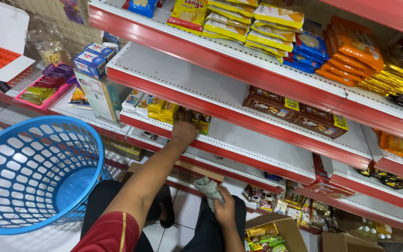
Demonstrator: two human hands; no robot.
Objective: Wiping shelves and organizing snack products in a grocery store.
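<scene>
Red-edged white shelves rise in tiers across the view, the upper ones stacked with yellow, blue and orange snack packets and brown biscuit boxes. At the lower left a round blue plastic basket with a lattice wall sits on the tiled floor beside the person's knee. A brown cardboard box of wrapped goods stands open at the bottom right. The left hand reaches up to a middle shelf, fingers closed over small yellow packets lined up at the shelf's front edge. The right hand rests low, above the lap, clenched around a crumpled checked cloth, which sticks up out of the fist.
</scene>
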